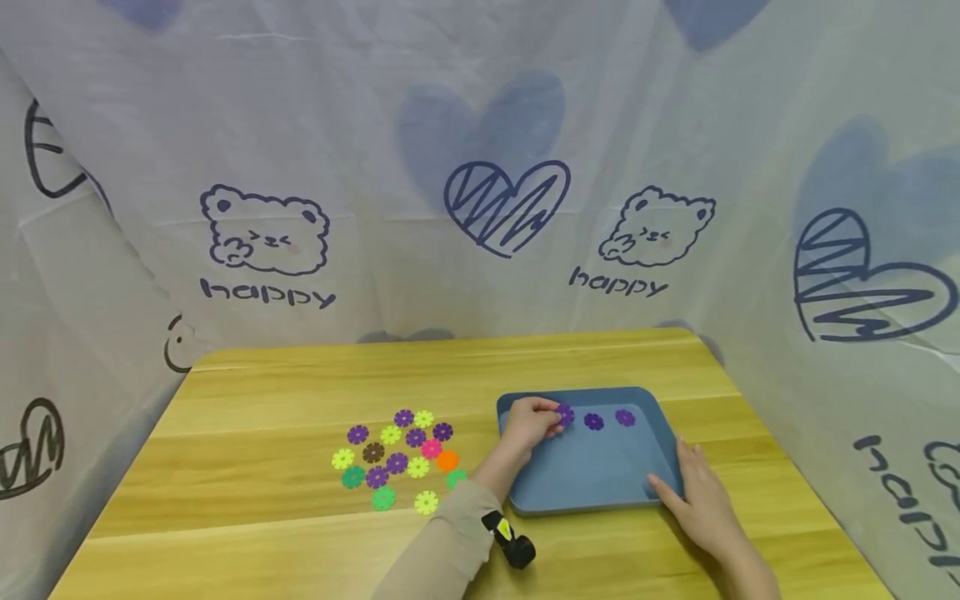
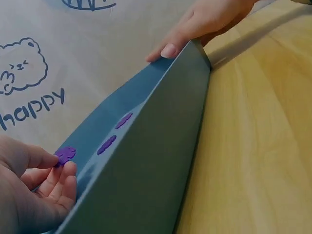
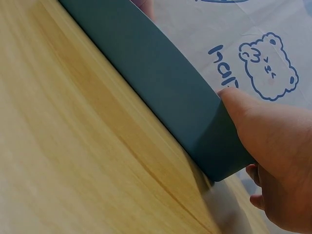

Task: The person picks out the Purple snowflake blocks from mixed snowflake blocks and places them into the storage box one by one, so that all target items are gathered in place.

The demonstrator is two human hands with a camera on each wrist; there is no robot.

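Between thumb and fingers, my left hand (image 1: 531,423) pinches a purple notched plastic disc (image 1: 566,415) over the far left part of a blue-grey tray (image 1: 585,507). The same disc (image 2: 65,155) shows its notched edge in the left wrist view. To its right in the tray lie two more purple discs, one near the middle (image 1: 593,422) and one farther right (image 1: 625,417). My right hand (image 1: 703,500) grips the tray's near right corner, thumb over the rim and fingers along the outer side. In the right wrist view this hand (image 3: 273,146) partly hides the corner.
Left of the tray, several loose notched discs lie spread on the wooden table (image 1: 262,483), among them a yellow disc (image 1: 426,503), an orange disc (image 1: 447,461), a brown disc (image 1: 373,452) and a green disc (image 1: 383,498). A printed cloth (image 1: 375,167) hangs behind the table and at its sides.
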